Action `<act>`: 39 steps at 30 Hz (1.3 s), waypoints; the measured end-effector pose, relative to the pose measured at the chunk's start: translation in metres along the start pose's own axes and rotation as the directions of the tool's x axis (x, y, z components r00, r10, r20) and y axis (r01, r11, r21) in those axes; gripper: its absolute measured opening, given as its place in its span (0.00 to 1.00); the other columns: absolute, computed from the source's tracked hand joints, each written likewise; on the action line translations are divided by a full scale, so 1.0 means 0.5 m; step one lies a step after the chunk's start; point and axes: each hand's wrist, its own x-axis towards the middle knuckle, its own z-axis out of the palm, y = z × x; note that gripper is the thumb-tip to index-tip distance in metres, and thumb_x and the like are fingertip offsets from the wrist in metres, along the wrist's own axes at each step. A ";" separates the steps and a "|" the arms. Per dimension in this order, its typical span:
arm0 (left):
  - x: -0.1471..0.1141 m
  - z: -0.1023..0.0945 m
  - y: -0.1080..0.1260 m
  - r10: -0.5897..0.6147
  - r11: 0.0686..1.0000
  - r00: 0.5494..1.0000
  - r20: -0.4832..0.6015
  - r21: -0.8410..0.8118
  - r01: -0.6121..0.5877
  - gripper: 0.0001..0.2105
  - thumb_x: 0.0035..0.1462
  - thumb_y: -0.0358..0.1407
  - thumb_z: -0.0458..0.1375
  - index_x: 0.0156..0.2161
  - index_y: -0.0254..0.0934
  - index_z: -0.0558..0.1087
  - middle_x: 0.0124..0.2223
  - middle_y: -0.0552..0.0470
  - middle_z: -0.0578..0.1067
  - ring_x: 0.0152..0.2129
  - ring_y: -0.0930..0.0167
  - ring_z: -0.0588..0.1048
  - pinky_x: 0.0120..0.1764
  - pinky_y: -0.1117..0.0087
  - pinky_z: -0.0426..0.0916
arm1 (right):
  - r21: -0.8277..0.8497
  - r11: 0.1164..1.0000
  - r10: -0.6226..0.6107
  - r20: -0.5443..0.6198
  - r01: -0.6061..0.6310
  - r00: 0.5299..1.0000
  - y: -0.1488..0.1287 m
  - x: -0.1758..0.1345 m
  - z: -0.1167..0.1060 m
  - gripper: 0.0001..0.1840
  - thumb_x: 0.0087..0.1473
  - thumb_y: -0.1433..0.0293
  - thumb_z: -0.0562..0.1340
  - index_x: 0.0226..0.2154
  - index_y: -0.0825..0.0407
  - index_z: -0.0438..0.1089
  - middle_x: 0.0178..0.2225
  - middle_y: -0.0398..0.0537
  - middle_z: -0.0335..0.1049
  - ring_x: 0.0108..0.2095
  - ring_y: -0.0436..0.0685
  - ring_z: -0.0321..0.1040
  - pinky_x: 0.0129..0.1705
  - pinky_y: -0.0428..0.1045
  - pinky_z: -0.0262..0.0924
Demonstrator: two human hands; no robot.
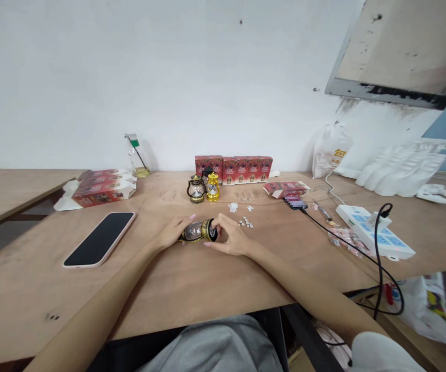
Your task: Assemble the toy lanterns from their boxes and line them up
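A small bronze-coloured toy lantern (194, 231) with a clear middle lies on its side on the table. My left hand (173, 231) is closed around its top end. At the other end my right hand (231, 236) has its fingers curled over the dark open-looking base, thumb below and forefinger at the underside. Beside my right hand lie several small round silvery button cells (245, 222). Small white pieces (233, 207) sit behind them. Further back stand a bronze lantern (196, 189) and a gold lantern (212, 187), with a dark one partly hidden behind.
Red boxes (242, 170) stand in a row by the wall; more red boxes (102, 188) lie at left. A phone (99, 239) rests left of my arm. At right are a power strip (376, 231), a black cable (339, 240), a screwdriver-like tool (324, 212) and a white bag (329, 152).
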 end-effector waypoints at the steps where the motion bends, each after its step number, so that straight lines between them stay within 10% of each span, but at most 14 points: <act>1: 0.000 0.000 0.000 0.001 1.000 1.000 0.000 -0.003 -0.001 0.25 0.49 0.56 0.49 0.26 0.34 0.71 0.22 0.52 0.71 0.22 0.69 0.69 0.25 0.71 0.65 | 0.001 1.000 0.000 0.003 0.000 1.000 0.000 0.000 0.000 0.17 0.45 0.62 0.65 0.33 0.50 0.58 0.29 0.41 0.56 0.28 0.50 0.56 0.30 0.45 0.56; 39: -0.001 -0.001 0.001 -0.004 1.000 0.999 0.045 -0.020 0.005 0.25 0.50 0.57 0.48 0.25 0.34 0.71 0.21 0.52 0.71 0.20 0.71 0.69 0.24 0.71 0.65 | 0.027 1.000 0.002 -0.012 -0.001 1.000 0.004 -0.004 0.005 0.17 0.46 0.61 0.64 0.33 0.50 0.58 0.28 0.40 0.55 0.25 0.48 0.56 0.29 0.45 0.56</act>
